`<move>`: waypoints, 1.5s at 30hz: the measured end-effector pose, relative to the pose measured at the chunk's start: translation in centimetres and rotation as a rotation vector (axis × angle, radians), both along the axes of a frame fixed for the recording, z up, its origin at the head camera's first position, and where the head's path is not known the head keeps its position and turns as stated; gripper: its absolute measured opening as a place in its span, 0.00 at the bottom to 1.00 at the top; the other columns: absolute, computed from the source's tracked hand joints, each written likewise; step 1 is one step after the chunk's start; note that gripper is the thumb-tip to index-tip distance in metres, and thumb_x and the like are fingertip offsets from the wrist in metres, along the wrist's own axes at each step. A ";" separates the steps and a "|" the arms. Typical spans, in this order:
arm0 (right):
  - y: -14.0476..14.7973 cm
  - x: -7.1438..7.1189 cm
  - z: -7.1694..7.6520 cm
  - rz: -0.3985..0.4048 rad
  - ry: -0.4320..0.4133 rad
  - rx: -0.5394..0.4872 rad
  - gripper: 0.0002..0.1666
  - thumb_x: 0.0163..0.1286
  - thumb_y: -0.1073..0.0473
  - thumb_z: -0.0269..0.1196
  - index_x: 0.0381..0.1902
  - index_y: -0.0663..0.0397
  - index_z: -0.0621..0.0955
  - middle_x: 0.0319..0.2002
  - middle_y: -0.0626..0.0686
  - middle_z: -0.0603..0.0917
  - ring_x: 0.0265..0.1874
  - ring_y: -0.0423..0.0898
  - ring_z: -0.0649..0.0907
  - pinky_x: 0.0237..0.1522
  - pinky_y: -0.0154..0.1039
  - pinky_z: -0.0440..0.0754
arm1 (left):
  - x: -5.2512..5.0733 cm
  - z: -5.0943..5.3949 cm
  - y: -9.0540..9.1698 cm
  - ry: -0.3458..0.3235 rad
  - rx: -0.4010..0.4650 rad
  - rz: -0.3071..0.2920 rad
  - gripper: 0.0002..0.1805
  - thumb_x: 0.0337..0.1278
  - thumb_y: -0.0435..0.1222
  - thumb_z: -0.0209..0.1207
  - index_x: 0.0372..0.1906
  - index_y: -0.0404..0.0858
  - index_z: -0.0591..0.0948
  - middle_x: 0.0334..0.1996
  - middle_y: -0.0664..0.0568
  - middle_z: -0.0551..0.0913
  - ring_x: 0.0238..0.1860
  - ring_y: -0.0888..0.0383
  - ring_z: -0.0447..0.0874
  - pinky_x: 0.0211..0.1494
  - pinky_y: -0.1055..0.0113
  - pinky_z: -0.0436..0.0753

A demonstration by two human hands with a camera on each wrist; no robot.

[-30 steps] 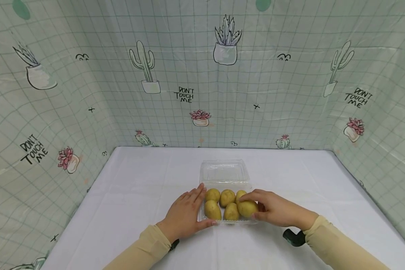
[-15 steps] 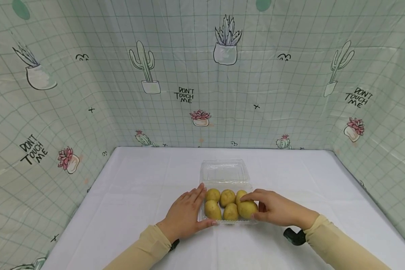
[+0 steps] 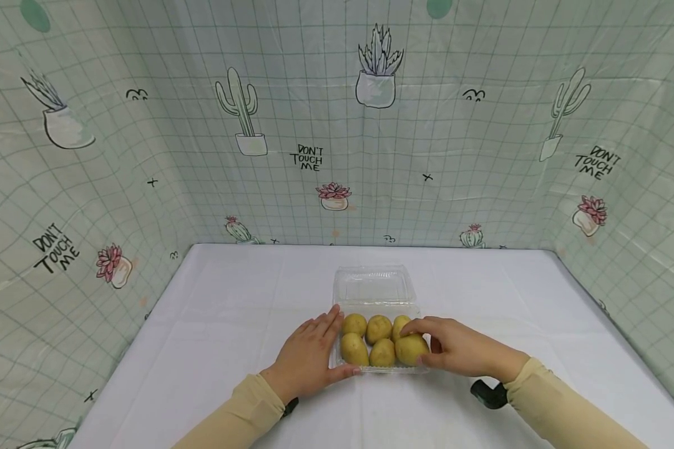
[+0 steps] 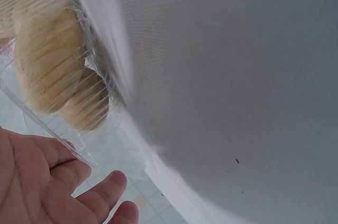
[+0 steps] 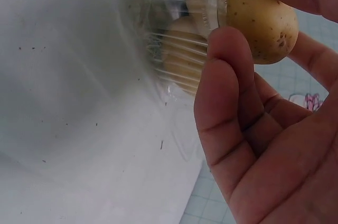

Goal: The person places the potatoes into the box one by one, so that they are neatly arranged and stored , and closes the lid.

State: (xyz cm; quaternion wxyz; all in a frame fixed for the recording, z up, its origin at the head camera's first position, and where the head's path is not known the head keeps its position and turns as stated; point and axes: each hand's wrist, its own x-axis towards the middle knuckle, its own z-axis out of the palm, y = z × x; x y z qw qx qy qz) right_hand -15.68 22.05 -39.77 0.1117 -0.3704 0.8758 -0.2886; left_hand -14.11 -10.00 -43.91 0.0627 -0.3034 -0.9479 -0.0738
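Observation:
A clear plastic clamshell box (image 3: 374, 288) stands unlatched, its lid folded back away from me. Several yellow potatoes (image 3: 354, 349) lie in its base in two rows. My left hand (image 3: 303, 358) rests along the box's left side with fingers extended, the thumb touching the front rim. Thumb and fingers of my right hand (image 3: 460, 348) grip the potato at the front right (image 3: 412, 350), partly covering the one behind it. In the right wrist view that potato (image 5: 264, 20) sticks up above the box rim. Through the ribbed wall, the left wrist view shows potatoes (image 4: 50, 55).
A white cloth covers the table (image 3: 236, 293). Behind and at both sides hangs a grid-patterned curtain (image 3: 292, 87) with cactus drawings. A black wrist strap piece (image 3: 490, 394) hangs below the right sleeve.
The front middle potato has shifted slightly left, and the potato in my right hand sits a little lower and further left. My left hand and the box have stayed put.

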 end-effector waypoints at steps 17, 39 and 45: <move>-0.2 -0.3 -0.5 0.000 0.024 0.041 0.23 0.67 0.58 0.67 0.61 0.48 0.80 0.40 0.39 0.76 0.26 0.34 0.76 0.29 0.33 0.77 | -0.1 -0.1 0.0 0.015 0.010 0.001 0.57 0.59 0.74 0.43 0.76 0.32 0.61 0.76 0.41 0.58 0.70 0.45 0.66 0.70 0.51 0.67; -0.1 0.1 -0.5 -0.007 0.061 0.061 0.25 0.71 0.52 0.65 0.64 0.47 0.79 0.46 0.41 0.78 0.26 0.34 0.76 0.31 0.33 0.77 | -0.2 -0.2 0.0 -0.013 0.004 0.008 0.57 0.58 0.75 0.44 0.77 0.33 0.59 0.77 0.42 0.55 0.71 0.45 0.64 0.71 0.50 0.65; 0.0 0.0 -0.8 -0.021 0.067 0.051 0.24 0.70 0.50 0.66 0.62 0.46 0.79 0.45 0.39 0.78 0.26 0.34 0.76 0.30 0.32 0.77 | -0.1 -0.2 0.0 -0.030 0.006 0.015 0.57 0.58 0.75 0.44 0.77 0.34 0.59 0.77 0.43 0.54 0.72 0.45 0.64 0.71 0.50 0.65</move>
